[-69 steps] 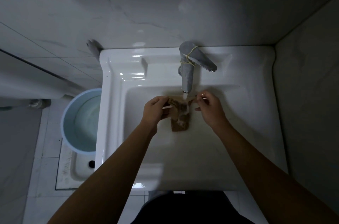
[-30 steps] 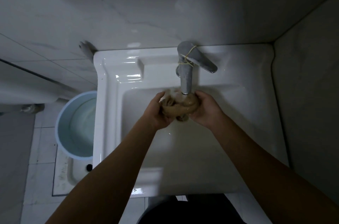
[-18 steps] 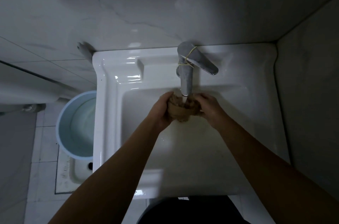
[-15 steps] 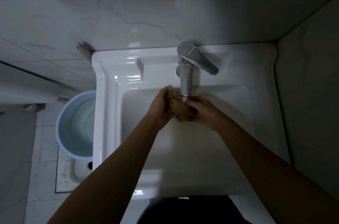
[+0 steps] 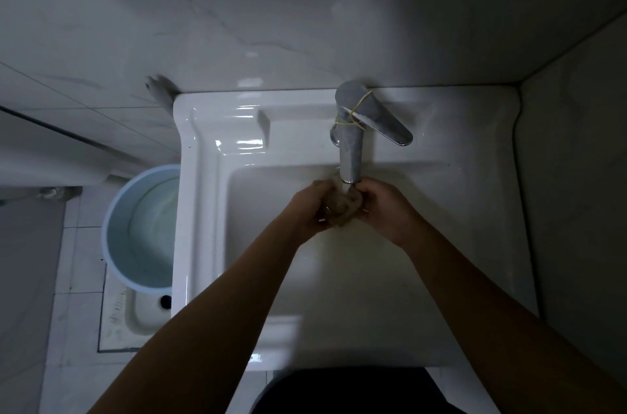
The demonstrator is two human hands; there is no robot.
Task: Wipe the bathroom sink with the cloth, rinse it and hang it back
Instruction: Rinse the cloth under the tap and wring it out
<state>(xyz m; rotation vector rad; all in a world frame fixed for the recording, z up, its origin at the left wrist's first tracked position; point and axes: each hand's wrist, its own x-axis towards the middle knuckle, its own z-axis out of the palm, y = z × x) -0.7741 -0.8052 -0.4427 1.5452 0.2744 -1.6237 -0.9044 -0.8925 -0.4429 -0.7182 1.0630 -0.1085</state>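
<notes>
Both hands meet directly beneath the spout of the faucet [image 5: 349, 149], and the brown cloth [image 5: 341, 206] is bunched into a wad between them. The left hand [image 5: 310, 208] is closed around the cloth's left side and the right hand [image 5: 381, 206] is closed around its right, so the fabric is squeezed from both sides. Holding it there makes sense for the rinsing step: the wad sits where the water falls, and pressing it should work the dirt out. The stream itself is hard to make out in the dim light, though a pale streak under the spout suggests the water is running. The faucet's lever is swung toward the right, with a yellow rubber band looped around its base.

The white sink [image 5: 203, 210] is a square basin, glossy, set into the far right corner against grey marbled wall tiles. On the floor to its left stands a pale blue bucket [image 5: 140, 227]. No hook or rail for hanging the cloth is in view.
</notes>
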